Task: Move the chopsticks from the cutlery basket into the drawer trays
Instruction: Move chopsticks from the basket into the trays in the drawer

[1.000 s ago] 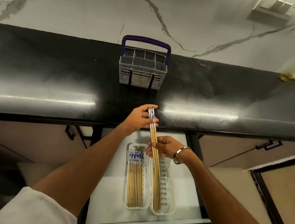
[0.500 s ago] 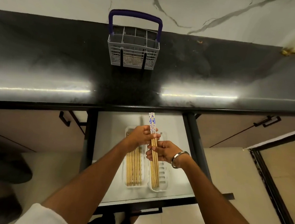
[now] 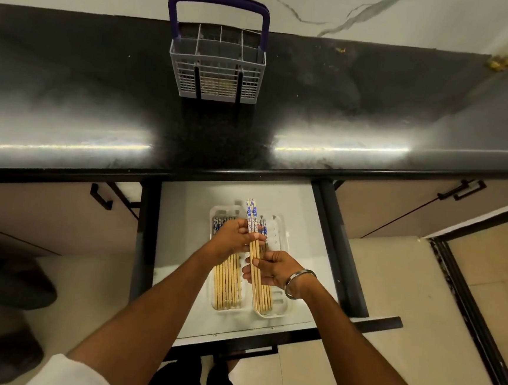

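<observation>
Seen from the head camera, both hands are over the open drawer (image 3: 306,215) below the black counter (image 3: 376,111). The left hand (image 3: 236,237) pinches a pair of chopsticks (image 3: 253,247) just below their blue-and-white patterned tops, and the right hand (image 3: 270,269), a metal bangle (image 3: 297,283) on its wrist, curls its fingers round the same pair a little nearer along the wooden shafts. The pair points away toward the counter, tilted slightly, its far end sticking out past the left hand and its near end running down into the right tray (image 3: 279,309), among the chopsticks already lying there. The left tray (image 3: 219,210), just beside it, holds a fuller row of chopsticks. The cutlery basket (image 3: 217,66), with its blue handle upright, stands far back on the counter, well apart from both hands.
</observation>
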